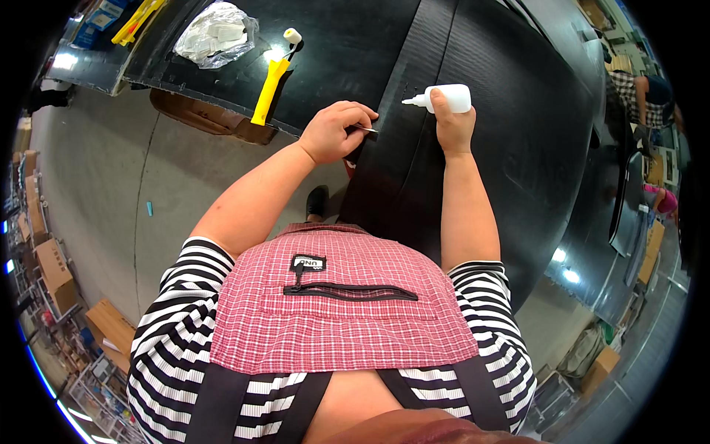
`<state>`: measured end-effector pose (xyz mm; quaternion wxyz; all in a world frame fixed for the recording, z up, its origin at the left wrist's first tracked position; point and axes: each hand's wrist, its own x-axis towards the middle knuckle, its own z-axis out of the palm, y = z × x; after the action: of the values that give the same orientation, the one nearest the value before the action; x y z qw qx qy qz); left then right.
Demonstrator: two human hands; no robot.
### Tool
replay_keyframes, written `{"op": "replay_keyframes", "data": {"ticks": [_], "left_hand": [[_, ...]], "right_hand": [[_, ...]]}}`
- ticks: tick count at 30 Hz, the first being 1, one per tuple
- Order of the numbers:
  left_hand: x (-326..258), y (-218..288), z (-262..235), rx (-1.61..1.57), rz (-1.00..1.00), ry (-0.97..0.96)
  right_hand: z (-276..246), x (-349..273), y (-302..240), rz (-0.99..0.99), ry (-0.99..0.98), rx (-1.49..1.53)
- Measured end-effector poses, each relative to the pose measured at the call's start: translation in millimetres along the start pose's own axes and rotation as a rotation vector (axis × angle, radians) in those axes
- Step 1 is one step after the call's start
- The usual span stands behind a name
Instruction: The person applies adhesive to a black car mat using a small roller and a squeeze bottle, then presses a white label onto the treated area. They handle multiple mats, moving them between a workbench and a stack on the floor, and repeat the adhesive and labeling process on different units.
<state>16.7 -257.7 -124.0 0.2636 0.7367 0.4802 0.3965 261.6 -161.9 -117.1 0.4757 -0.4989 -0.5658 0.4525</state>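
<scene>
My right hand (455, 127) is wrapped round a white squeeze bottle (457, 97), tipped on its side with its narrow nozzle pointing left. Below the bottle lies a large black panel (510, 155) with a lengthwise seam. My left hand (336, 132) is closed at the left edge of a raised black strip (396, 148). A thin, silvery, pointed piece (367, 129) sticks out from its fingers; its other end is hidden in the hand. Left of this hand, a small paint roller with a yellow handle (269, 92) rests on the black work surface (325, 44).
A clear plastic bag with white contents (216, 35) lies at the far left of the surface. Beyond it is another yellow-handled tool (137, 21). A brown cardboard box (211, 115) sits under the table edge. People (654, 96) are at the far right.
</scene>
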Motion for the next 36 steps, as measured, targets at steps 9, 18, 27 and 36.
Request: {"op": "replay_keyframes", "data": {"ticks": [9, 18, 27, 36], "left_hand": [[-1, -2, 1, -0.004, -0.010, -0.007], [-1, -2, 1, -0.021, -0.017, -0.009], [-1, -4, 3, 0.001, -0.011, -0.008], [-1, -4, 2, -0.012, -0.002, 0.000]], "right_hand": [[-1, 1, -1, -0.093, 0.043, -0.110], [-2, 11, 11, -0.100, 0.206, 0.044], [8, 15, 13, -0.071, 0.212, -0.170], [8, 10, 13, -0.075, 0.245, -0.137]]}}
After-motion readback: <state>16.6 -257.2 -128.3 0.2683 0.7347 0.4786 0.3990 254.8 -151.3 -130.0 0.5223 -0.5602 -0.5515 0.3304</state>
